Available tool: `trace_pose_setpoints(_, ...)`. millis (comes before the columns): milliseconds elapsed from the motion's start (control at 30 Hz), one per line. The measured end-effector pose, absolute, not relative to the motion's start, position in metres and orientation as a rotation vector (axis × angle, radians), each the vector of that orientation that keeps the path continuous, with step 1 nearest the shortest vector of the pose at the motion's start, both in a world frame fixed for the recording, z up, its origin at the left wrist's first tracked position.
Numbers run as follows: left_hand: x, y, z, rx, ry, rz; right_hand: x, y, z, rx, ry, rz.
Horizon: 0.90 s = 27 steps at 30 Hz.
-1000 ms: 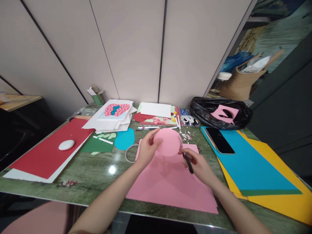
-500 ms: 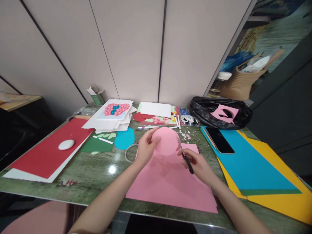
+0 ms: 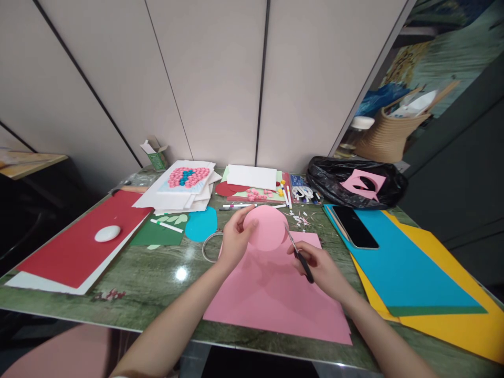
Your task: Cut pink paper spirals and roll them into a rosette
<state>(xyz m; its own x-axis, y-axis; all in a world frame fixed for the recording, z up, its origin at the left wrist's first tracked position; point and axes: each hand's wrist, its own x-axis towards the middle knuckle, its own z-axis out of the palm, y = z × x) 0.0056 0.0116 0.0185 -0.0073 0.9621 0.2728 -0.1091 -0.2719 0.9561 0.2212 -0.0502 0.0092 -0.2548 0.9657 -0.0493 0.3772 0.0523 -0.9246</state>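
Between thumb and fingers, my left hand (image 3: 236, 236) pinches a pink paper circle (image 3: 268, 228) by its left edge, raised above the table. My right hand (image 3: 321, 265) is closed round the black handles of a pair of scissors (image 3: 302, 262). The scissors' blades point up and left, and their tips are at the circle's right edge; I cannot tell whether they touch it. Below both hands lie pink paper sheets (image 3: 275, 310). A roll of tape (image 3: 205, 251) is beside my left wrist, partly hidden by it.
On the left lies red paper (image 3: 74, 247) with a white oval object (image 3: 107, 233). A blue sheet (image 3: 417, 268) with a phone (image 3: 355, 227) is on the right. Behind it sits a black plastic bag (image 3: 326, 181) with pink offcuts. Markers and paper scraps (image 3: 301, 218) lie beyond my hands.
The pink circle has shifted very slightly left with my left hand. The scissors and my right hand have barely moved.
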Motion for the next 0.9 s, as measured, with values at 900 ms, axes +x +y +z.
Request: trace_pose_setpoints(900, 0.0077, 0.0065, 0.0238, 1.409, 1.029, 1.356, 0.2214, -0.0477, 0.0073, -1.375, -1.75, 1.12)
